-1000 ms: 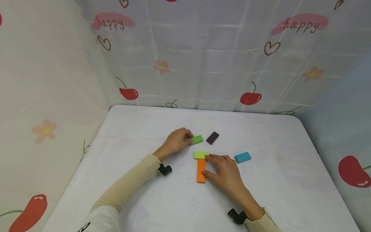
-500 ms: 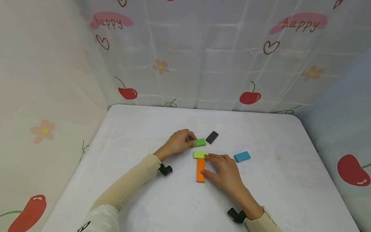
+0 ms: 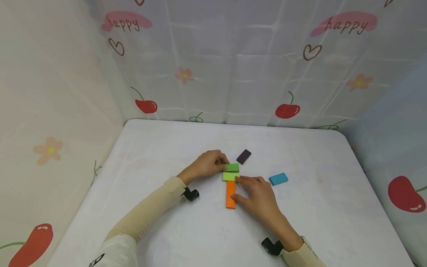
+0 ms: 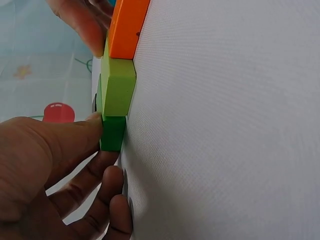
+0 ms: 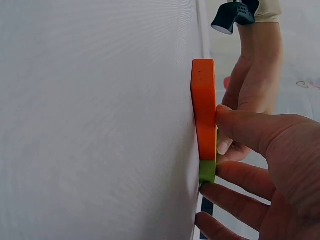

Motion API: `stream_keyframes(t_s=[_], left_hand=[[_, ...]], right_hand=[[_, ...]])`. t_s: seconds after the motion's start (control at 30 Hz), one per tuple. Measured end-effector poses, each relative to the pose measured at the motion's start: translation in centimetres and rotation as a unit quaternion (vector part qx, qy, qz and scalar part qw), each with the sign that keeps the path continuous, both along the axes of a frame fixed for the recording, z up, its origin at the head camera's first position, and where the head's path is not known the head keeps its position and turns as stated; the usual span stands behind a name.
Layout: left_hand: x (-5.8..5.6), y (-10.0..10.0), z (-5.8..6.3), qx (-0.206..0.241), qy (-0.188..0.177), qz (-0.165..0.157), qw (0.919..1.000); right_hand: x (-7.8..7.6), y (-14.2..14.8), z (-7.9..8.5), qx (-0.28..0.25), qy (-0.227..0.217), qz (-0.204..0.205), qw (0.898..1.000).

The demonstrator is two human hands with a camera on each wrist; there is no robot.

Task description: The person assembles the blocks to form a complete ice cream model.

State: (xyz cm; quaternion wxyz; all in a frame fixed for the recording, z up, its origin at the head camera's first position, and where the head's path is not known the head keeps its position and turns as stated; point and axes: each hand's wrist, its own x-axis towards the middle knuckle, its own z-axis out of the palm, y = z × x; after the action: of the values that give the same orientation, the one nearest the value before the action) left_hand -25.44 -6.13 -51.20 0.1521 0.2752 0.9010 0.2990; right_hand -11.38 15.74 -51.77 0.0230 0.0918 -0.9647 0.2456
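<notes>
My left hand [image 3: 208,163] pinches the green block [image 3: 232,168] at its left end, thumb on top and fingers behind. In the left wrist view that green block [image 4: 113,134] lies against the long side of a yellow-green block [image 4: 119,87]. An orange block [image 3: 230,194] runs toward me from the yellow-green block's near side, forming a T with it. My right hand [image 3: 260,194] rests beside them with fingers spread. Its thumb touches the orange block [image 5: 204,107], and its fingertips touch the right end of the yellow-green block [image 5: 207,171].
A dark block [image 3: 244,157] lies just beyond the green one, set at an angle. Off to the right of the group is a blue block [image 3: 278,179]. The white table [image 3: 166,230] is bordered by printed curtains at its back and sides.
My left hand has brought the green block right and nearer, turning it parallel to the yellow-green block until they sit side by side. The right hand has stayed in place.
</notes>
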Motion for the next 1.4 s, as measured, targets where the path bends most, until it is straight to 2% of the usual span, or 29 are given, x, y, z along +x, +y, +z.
stream_keyframes(t_s=[0.43, 1.4], left_hand=[[-0.22, -0.15, 0.15, -0.005, -0.004, -0.024, 0.9997], [-0.5, -0.16, 0.25, 0.011, -0.013, -0.042, 0.999]], right_hand=[[-0.13, -0.06, 0.08, -0.001, -0.002, 0.002, 1.0], [-0.21, 0.17, -0.18, -0.007, -0.001, 0.002, 1.0]])
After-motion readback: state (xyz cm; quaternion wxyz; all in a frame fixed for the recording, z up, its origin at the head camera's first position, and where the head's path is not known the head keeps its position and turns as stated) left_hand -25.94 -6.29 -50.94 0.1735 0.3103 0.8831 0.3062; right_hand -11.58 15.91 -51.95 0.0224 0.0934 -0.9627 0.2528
